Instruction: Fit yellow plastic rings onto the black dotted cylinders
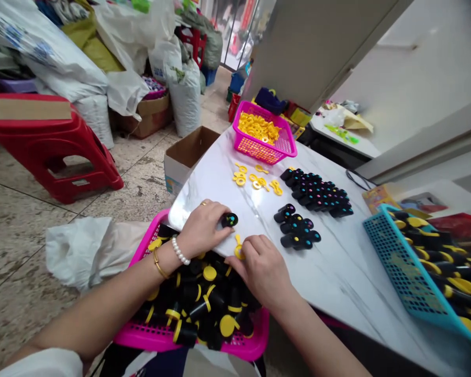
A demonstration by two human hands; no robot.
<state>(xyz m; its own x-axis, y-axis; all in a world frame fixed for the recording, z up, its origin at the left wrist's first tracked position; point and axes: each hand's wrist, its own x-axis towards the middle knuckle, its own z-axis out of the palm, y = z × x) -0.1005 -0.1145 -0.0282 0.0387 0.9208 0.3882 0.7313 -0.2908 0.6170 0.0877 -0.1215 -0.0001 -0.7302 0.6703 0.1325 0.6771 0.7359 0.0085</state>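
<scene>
My left hand (204,226) is closed around a small black cylinder (230,220) with coloured dots on its end, held at the table's near edge. Pinched in the fingers of my right hand (264,264) is a yellow plastic ring with a tab (239,248). Below both wrists sits a pink basket (261,335) full of black cylinders with yellow caps (210,273). On the white marbled table (329,267), a small group of black cylinders (297,228) stands to the right of my hands. Several loose yellow ring pieces (257,180) lie farther back.
A pink basket (265,149) of yellow pieces stands at the table's far end. More black cylinders (317,191) form a block near it. A blue basket (400,277) of capped cylinders is at right. A cardboard box (192,152) and red stool (58,141) are left.
</scene>
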